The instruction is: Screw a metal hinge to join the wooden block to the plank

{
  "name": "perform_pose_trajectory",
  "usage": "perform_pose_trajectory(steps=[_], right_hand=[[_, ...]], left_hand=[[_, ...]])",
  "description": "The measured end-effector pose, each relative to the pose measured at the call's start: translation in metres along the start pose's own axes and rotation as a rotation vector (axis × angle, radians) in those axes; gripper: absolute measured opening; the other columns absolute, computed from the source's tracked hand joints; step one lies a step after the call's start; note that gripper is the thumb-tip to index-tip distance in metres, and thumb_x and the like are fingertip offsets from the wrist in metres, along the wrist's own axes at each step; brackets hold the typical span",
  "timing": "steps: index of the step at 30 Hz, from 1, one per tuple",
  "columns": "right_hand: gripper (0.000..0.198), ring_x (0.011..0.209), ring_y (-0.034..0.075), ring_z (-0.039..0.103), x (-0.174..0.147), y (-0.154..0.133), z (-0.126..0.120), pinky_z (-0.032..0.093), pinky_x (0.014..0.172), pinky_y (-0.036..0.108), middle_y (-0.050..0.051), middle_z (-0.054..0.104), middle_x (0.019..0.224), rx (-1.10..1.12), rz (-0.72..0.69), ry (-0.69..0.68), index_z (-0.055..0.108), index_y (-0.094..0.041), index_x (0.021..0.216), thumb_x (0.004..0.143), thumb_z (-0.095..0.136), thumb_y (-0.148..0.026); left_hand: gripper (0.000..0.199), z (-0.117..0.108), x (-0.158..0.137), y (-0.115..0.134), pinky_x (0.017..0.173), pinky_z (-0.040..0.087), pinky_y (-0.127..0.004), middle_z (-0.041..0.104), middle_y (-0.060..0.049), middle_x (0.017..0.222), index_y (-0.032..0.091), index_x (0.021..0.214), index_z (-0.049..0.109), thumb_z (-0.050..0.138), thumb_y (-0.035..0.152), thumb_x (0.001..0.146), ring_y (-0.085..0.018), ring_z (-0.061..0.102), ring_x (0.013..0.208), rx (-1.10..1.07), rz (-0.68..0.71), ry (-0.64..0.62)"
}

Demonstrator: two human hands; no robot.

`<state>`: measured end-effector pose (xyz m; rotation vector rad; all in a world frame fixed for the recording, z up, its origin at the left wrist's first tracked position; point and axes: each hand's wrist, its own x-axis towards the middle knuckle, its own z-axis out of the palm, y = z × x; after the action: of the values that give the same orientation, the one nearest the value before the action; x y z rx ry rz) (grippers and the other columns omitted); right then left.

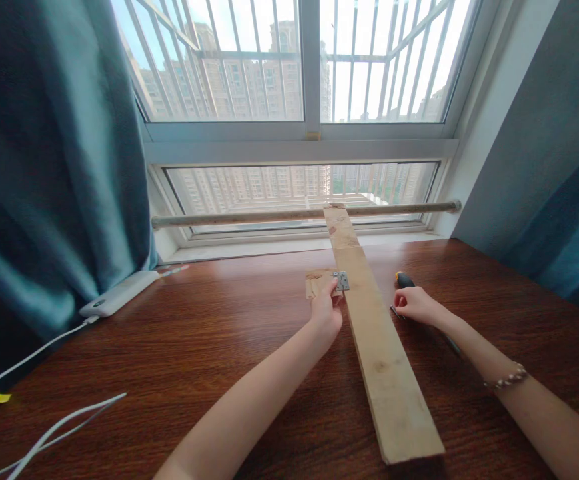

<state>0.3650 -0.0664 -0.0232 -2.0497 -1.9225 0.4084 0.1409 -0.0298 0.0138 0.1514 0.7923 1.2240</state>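
Observation:
My left hand [328, 310] is closed on a small wooden block [314, 283]. The thumb presses a silver metal hinge [343, 281] that lies over the block and reaches the left edge of a long wooden board [376, 333]. The board runs away from me toward the window. Right of the board, my right hand [416, 305] has its fingers pinched together low over the table, at a few small, thin metal screws [397, 313]. Just beyond that hand lies a tool with a black and yellow handle [404, 279]; my hand and wrist hide part of its length.
A dark brown wooden table [219, 347] carries everything. A white power strip [119, 293] with a white cable [64, 427] lies at the left, beside a blue curtain [54, 147]. A horizontal rail [249, 217] crosses before the window, at the board's far end.

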Motion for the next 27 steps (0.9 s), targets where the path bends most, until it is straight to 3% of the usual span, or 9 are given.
perform_pose_trajectory(steps=[6,10,15,19,23,27], right_hand=[[0.006,0.058,0.016,0.060,0.002,0.000,0.002,0.041,0.051,0.023,0.002,0.065,0.060,-0.018,0.016,0.025,0.060,-0.018,0.056,0.062,0.059,-0.016],[0.008,0.062,0.015,0.061,-0.005,-0.010,-0.019,0.044,0.057,0.023,0.001,0.067,0.063,0.034,0.002,0.149,0.065,-0.019,0.063,0.065,0.058,-0.019],[0.020,0.050,0.012,0.055,-0.016,-0.058,-0.043,0.044,0.049,0.023,0.000,0.063,0.058,0.524,-0.114,0.364,0.068,-0.016,0.077,0.073,0.056,-0.031],[0.025,0.054,0.014,0.060,-0.004,-0.099,-0.026,0.050,0.052,0.026,0.003,0.065,0.061,0.786,-0.231,0.387,0.066,-0.014,0.077,0.071,0.064,-0.038],[0.025,0.062,0.017,0.065,0.012,-0.110,0.000,0.053,0.057,0.029,0.006,0.070,0.072,0.698,-0.250,0.429,0.068,-0.015,0.080,0.073,0.065,-0.039],[0.020,0.071,0.017,0.065,0.011,-0.110,0.009,0.052,0.062,0.027,0.005,0.070,0.082,0.581,-0.330,0.491,0.070,-0.019,0.082,0.079,0.059,-0.035]], left_hand=[[0.010,-0.001,0.001,0.000,0.057,0.053,-0.025,0.066,-0.003,0.062,0.014,0.072,0.059,0.062,0.005,0.073,-0.013,0.061,0.052,0.001,-0.004,-0.011],[0.011,0.000,0.001,0.000,0.058,0.052,-0.025,0.066,-0.003,0.062,0.013,0.069,0.059,0.061,0.004,0.073,-0.012,0.060,0.051,-0.007,-0.013,-0.011],[0.013,0.002,-0.003,0.001,0.055,0.050,-0.023,0.065,-0.003,0.060,0.013,0.067,0.059,0.059,0.001,0.073,-0.011,0.059,0.049,0.002,-0.019,0.015],[0.012,0.002,-0.003,0.000,0.058,0.051,-0.023,0.066,-0.004,0.063,0.012,0.068,0.061,0.061,0.001,0.072,-0.012,0.060,0.051,-0.006,0.002,-0.002],[0.011,-0.001,-0.001,-0.001,0.056,0.051,-0.023,0.068,-0.005,0.066,0.012,0.073,0.062,0.061,0.001,0.072,-0.012,0.061,0.054,-0.016,0.011,-0.040],[0.010,-0.002,0.000,-0.001,0.056,0.050,-0.022,0.067,-0.005,0.065,0.011,0.074,0.063,0.059,0.002,0.073,-0.012,0.061,0.055,-0.019,0.000,-0.067]])
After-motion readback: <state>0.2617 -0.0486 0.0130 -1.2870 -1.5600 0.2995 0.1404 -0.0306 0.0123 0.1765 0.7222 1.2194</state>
